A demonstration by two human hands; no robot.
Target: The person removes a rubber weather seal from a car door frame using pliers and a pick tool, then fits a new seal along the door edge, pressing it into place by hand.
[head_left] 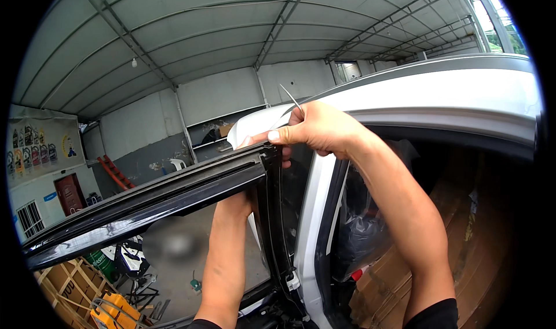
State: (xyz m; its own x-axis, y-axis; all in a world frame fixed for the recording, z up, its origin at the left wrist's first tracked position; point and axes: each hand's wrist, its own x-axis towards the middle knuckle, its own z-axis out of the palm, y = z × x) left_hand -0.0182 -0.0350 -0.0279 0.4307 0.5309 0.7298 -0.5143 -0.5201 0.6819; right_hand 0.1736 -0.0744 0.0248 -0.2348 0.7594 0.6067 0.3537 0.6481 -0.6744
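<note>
A black car door frame (191, 181) stands open across the left, with a rubber seal along its top edge. My right hand (327, 126) is closed on a thin, pointed metal tool (291, 97) that sticks up past the knuckles; its exact kind is unclear. The right thumb presses at the frame's upper corner. Through the window opening reaches my left forearm (225, 259). Mostly hidden behind the frame, my left hand (248, 140) wraps round the corner, a finger showing above the top edge.
The white car body (440, 92) and its door pillar (313, 213) stand at the right. Inside lie brown cardboard (399, 282) and dark plastic wrapping (365, 236). Beyond the door are a yellow machine (116, 311), a wooden crate (72, 291) and a red ladder (116, 173).
</note>
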